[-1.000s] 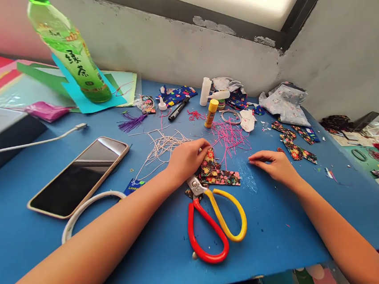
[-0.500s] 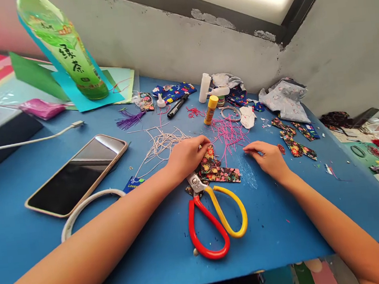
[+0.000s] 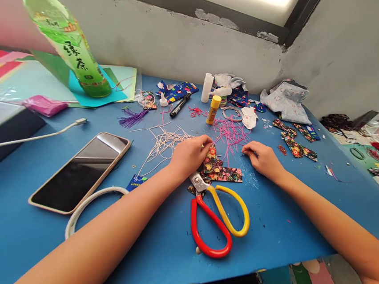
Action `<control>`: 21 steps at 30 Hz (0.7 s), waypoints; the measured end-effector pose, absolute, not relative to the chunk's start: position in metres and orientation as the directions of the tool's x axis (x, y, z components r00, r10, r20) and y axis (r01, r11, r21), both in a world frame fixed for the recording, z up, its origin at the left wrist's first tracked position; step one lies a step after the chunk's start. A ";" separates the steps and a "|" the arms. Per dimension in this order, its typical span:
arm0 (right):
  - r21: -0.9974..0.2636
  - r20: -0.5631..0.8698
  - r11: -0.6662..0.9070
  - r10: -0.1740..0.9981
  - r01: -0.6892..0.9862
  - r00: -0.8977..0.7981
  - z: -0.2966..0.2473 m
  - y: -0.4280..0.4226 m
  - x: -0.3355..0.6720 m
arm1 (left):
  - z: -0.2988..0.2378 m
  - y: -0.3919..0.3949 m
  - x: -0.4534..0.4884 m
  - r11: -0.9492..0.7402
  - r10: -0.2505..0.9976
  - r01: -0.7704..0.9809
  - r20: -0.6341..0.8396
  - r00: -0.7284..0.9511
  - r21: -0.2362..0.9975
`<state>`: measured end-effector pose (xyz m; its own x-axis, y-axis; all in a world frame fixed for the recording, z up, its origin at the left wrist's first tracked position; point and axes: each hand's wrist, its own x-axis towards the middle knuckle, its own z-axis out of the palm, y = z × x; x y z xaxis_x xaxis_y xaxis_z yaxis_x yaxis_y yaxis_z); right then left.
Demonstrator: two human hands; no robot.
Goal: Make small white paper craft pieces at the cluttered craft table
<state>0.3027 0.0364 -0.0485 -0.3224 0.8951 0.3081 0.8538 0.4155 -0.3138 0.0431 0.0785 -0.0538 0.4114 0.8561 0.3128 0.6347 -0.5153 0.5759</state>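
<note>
My left hand (image 3: 191,154) is closed in a pinch above dark floral fabric strips (image 3: 226,174); whatever lies between its fingertips is too small to make out. To its right, my right hand (image 3: 261,158) is also pinched, thumb against fingers, over bare blue tabletop. A thin dark bit seems to show at its fingertips. Between my forearms lie scissors (image 3: 213,220) with one red and one yellow handle, their blades partly hidden under my left hand and the fabric. Beige cords (image 3: 164,142) spread behind my left hand, and pink cords (image 3: 231,133) lie beyond both hands.
A glue stick (image 3: 213,110), a white bottle (image 3: 207,87) and a black marker (image 3: 180,105) are farther back. On the left are a phone (image 3: 80,172), a white ring (image 3: 82,209) and a green tea bottle (image 3: 83,65). More floral pieces (image 3: 292,144) lie at right.
My right hand has shifted slightly left, towards my left hand, and its fingers are bent closer together. The left hand keeps its pinch. The whole view has moved a little.
</note>
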 end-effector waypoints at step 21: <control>-0.297 0.339 0.386 0.898 0.873 -0.282 -0.045 0.000 0.307 | -0.052 0.078 0.043 -0.523 0.851 0.638 0.308 0.425 0.566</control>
